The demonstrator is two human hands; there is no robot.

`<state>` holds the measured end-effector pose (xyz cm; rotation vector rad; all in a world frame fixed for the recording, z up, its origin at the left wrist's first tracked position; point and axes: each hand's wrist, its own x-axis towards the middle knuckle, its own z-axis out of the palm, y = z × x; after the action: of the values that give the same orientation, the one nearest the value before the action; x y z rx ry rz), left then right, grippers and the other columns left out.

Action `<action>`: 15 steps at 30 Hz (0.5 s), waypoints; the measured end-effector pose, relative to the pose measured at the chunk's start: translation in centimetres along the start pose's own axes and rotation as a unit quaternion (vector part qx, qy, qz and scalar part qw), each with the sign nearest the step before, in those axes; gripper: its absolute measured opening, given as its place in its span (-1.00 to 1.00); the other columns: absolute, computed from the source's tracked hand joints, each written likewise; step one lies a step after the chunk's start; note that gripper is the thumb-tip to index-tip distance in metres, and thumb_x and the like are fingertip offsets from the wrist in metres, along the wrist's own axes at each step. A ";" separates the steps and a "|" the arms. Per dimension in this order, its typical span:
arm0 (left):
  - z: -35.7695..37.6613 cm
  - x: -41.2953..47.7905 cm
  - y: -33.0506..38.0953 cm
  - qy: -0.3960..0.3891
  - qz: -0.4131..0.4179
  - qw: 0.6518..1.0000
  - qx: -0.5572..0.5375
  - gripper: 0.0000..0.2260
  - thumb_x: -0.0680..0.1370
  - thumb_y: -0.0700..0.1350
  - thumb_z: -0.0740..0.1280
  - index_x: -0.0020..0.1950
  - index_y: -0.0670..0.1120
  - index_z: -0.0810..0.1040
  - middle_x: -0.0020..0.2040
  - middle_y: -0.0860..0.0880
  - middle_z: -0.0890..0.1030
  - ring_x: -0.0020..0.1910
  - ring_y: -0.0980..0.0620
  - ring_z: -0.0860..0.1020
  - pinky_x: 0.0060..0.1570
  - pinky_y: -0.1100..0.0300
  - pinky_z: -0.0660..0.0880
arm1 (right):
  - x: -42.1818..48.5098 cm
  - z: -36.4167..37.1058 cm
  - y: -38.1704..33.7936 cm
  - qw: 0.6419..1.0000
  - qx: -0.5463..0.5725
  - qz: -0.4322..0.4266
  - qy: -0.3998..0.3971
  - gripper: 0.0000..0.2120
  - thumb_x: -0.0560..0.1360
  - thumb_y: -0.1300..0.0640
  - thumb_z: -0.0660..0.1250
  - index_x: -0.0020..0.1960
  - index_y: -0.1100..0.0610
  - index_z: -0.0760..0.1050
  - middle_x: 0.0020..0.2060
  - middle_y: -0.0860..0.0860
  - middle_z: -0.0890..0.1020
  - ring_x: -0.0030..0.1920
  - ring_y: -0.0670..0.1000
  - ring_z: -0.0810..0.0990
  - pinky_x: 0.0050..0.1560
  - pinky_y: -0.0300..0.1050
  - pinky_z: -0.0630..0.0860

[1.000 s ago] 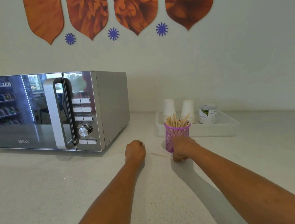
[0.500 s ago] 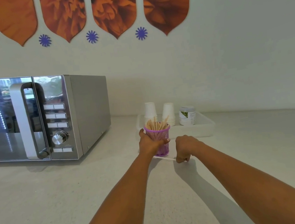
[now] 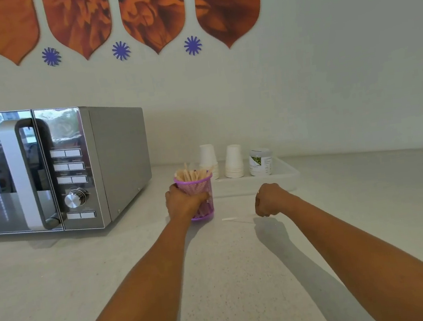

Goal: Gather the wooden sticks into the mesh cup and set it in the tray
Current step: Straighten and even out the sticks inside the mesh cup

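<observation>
Right hand (image 3: 270,199), stick (image 3: 236,219) shifted right; mesh cup (image 3: 204,189) holds sticks (image 3: 191,175).

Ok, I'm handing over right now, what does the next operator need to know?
Left hand grips the cup, which stands upright on the counter in front of the tray, with sticks in it.
Right hand is curled by the end of one loose stick lying on the counter; whether it pinches it cannot be told.
Done: a bunch of sticks is in the cup.
Left: loose stick into cup, cup into tray.
</observation>
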<state>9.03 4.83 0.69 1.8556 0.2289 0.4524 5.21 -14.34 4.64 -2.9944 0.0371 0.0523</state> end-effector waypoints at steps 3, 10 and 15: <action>-1.7 0.4 -0.6 0.030 -0.011 0.999 -0.023 -0.11 0.09 0.08 0.57 0.36 -0.10 0.37 0.24 -0.12 0.51 0.22 -0.17 0.51 0.18 -0.11 0.53 | 0.3 0.2 0.7 0.996 0.079 0.005 0.039 -0.79 0.46 0.28 0.28 0.07 0.29 0.54 -0.05 0.15 0.57 -0.18 0.03 0.46 -0.46 -0.31 0.25; -3.8 -0.5 -1.2 0.034 0.000 0.999 -0.008 -0.18 0.22 0.00 0.60 0.40 -0.08 0.33 0.28 -0.12 0.49 0.26 -0.17 0.48 0.23 -0.14 0.50 | -0.1 -0.7 0.3 0.909 0.324 0.004 0.263 -0.77 0.57 0.24 0.18 0.06 0.30 0.58 0.05 0.20 0.64 -0.03 0.14 0.56 -0.15 -0.17 0.34; -3.2 -1.8 -1.1 0.008 0.017 1.000 0.011 -0.21 0.27 0.00 0.58 0.40 -0.10 0.32 0.29 -0.14 0.48 0.26 -0.18 0.49 0.25 -0.10 0.50 | -0.9 -2.2 -1.8 0.823 0.441 -0.041 0.356 -0.73 0.59 0.33 0.09 0.05 0.30 0.56 0.06 0.20 0.63 -0.09 0.07 0.52 -0.10 -0.20 0.34</action>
<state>6.16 7.30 0.19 1.8806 0.2139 0.4895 4.39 -12.83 7.13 -1.9248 0.0064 -0.8443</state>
